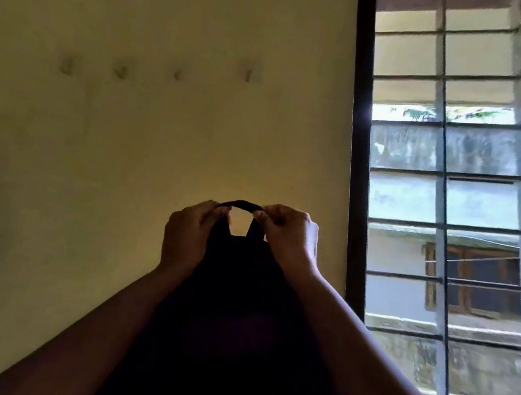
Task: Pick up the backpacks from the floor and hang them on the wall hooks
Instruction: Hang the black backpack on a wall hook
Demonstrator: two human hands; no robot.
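1. A dark backpack is held up in front of the wall, low in the view and between the person's two forearms; its body is in deep shadow, so no detail of it can be made out.
2. Its top carry loop arches upward, stretched between the two hands.
3. The left hand is closed, fingers pinching the left end of the loop.
4. The right hand is closed too, pinching the right end of the loop.
5. The yellowish wall carries four small hooks in a rising row: the leftmost hook, the second hook, the third hook and the rightmost hook. All four are bare and stand well above the loop.
6. A dark-framed window with a grid of bars adjoins the wall's right edge.
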